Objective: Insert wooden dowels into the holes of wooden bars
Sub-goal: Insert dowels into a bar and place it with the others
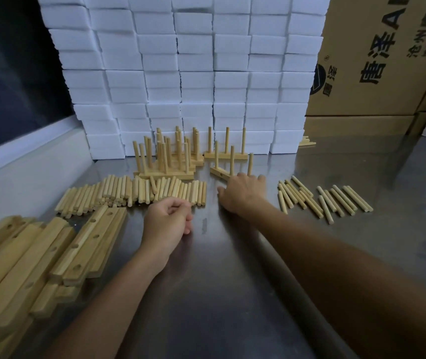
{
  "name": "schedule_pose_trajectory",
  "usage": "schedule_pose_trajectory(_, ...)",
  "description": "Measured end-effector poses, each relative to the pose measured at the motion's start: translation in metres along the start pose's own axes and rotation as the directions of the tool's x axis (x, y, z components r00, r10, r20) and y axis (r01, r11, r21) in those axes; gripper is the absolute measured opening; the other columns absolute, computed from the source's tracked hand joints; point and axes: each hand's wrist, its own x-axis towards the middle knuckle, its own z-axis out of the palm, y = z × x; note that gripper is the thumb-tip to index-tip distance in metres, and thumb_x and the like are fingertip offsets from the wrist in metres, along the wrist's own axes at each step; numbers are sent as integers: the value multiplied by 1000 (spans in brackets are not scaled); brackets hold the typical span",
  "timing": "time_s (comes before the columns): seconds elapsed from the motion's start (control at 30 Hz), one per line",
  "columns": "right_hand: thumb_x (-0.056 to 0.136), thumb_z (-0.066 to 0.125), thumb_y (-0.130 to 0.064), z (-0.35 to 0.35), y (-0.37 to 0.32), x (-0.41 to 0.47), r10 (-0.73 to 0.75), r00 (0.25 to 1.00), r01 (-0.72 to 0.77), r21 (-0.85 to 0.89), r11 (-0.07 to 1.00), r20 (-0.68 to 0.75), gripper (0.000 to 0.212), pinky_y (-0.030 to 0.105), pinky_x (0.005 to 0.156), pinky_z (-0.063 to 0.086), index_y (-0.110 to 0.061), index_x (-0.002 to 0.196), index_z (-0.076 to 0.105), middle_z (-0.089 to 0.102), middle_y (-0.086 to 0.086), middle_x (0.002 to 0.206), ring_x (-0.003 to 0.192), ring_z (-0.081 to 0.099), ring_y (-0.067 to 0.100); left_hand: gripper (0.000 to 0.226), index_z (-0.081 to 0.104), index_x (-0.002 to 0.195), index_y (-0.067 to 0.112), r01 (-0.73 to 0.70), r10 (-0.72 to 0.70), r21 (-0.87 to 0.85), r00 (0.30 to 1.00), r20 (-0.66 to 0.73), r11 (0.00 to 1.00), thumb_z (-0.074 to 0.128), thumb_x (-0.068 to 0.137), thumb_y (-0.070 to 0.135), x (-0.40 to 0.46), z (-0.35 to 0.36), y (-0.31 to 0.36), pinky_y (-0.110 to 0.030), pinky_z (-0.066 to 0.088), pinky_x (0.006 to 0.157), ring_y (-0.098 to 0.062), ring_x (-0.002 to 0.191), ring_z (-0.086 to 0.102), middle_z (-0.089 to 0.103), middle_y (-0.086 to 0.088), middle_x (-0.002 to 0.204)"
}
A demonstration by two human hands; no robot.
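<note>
Left hand [169, 220] fingers curled, empty | right hand [241, 194] fingers on bar [223, 173] | table [232, 281] between.

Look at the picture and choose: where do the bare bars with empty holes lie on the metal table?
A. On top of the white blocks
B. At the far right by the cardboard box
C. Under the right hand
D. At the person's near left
D: the bare bars, holes empty, lie heaped at the near left of the metal table, beside the left hand.
</note>
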Motion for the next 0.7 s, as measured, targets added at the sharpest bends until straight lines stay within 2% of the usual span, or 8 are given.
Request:
schedule_pose_trajectory(0.1, 100, 39, -48, 4, 1, 21, -32, 999, 32, -18, 999, -12, 46, 41, 92, 40, -9, 114, 59, 56, 13, 117, 106, 53, 30, 16, 69, 82, 14, 0, 0, -11, 1000, -4, 1000, 60, 95, 14, 1, 0, -1, -20, 48, 52, -7, 50, 57, 65, 4, 59)
schedule_pose_trajectory(0.2, 99, 43, -47, 11, 1, 44, -6, 1000, 7, 45, 999, -14, 49, 44, 98, 40, -8, 124, 57, 44, 16, 133, 116, 49, 32, 16, 68, 82, 14, -20, 20, -6, 1000, -16, 1000, 60, 96, 14, 0, 3, -2, -13, 45, 47, -3, 47, 57, 65, 6, 57)
schedule_pose_trajectory(0.33, 99, 39, -50, 21, 2, 74, 54, 998, -57, 87, 995, 33, 58, 48, 106, 34, -7, 135, 51, 30, 20, 149, 133, 37, 37, 17, 67, 81, 12, -24, 23, -27, 999, -40, 999, 60, 95, 11, 0, 6, -1, -15, 45, 46, -6, 47, 57, 63, 5, 54)
schedule_pose_trajectory(0.5, 98, 28, -58, 30, 7, 100, 106, 992, -113, 101, 988, 71, 73, 51, 109, 28, -4, 146, 38, 29, 15, 150, 138, 30, 36, 17, 67, 80, 14, -18, 17, -19, 998, -68, 1000, 59, 94, 10, -1, 6, -2, -17, 46, 46, -8, 48, 58, 63, 4, 54)
schedule_pose_trajectory(0.7, 98, 23, -60, 31, 14, 114, 74, 988, -92, 124, 988, 137, 75, 54, 112, 22, -9, 153, 25, 23, 9, 157, 143, 23, 35, 19, 67, 79, 19, -27, 32, 54, 995, -92, 998, 58, 93, 12, -3, 10, 0, -23, 48, 47, -7, 47, 58, 64, 3, 55)
